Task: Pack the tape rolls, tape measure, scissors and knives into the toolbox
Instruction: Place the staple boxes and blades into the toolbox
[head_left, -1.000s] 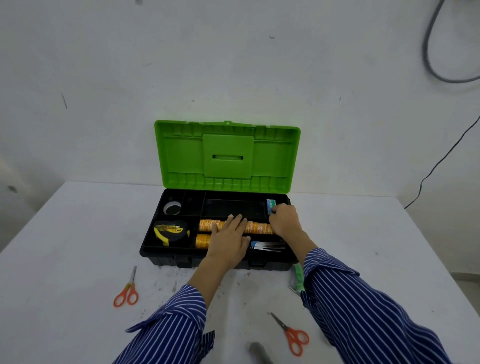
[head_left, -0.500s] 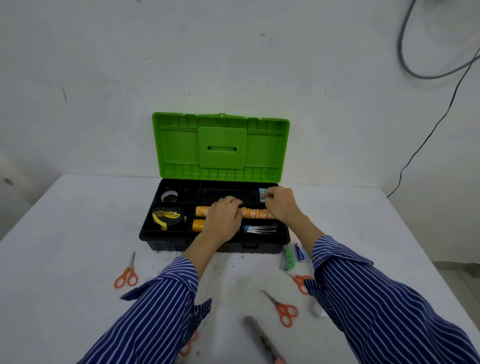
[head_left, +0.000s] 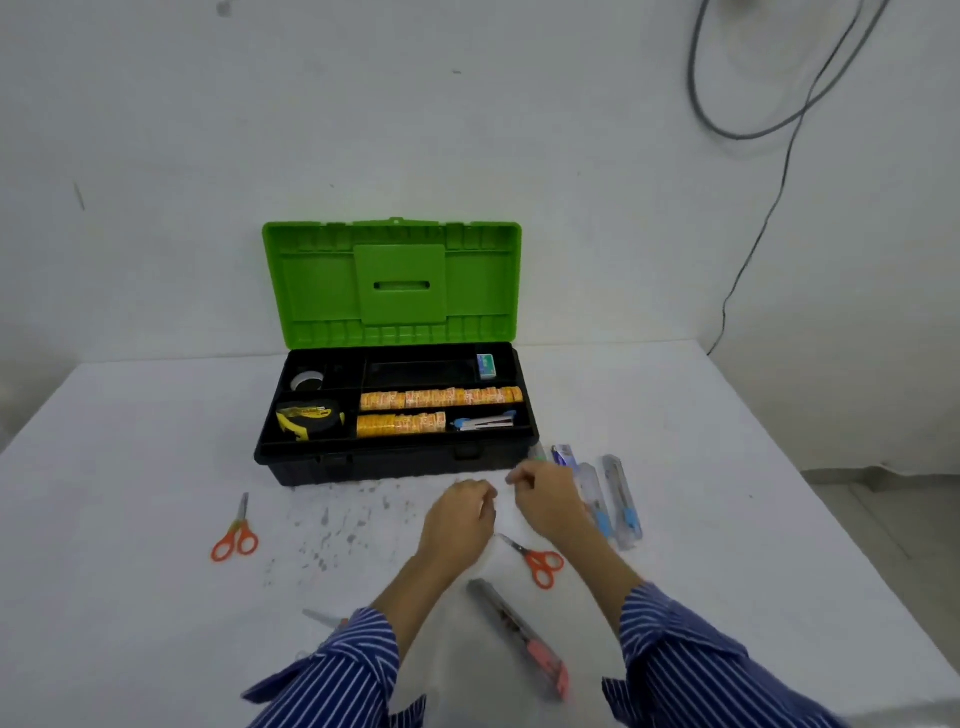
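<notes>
Your left hand (head_left: 457, 519) and right hand (head_left: 545, 504) hover side by side over the table (head_left: 130, 441), fingers loosely curled, both holding nothing. Just below and between them: orange scissors (head_left: 537, 564). Nearer you, a grey-and-pink knife (head_left: 519, 636). Right of your right hand, two clear-cased knives (head_left: 613, 499). Far left of your left hand, a second pair of scissors (head_left: 236, 535). Beyond both hands, the open toolbox (head_left: 395, 457) holds orange tape rolls (head_left: 441, 397) and, to their left, the tape measure (head_left: 309, 418).
</notes>
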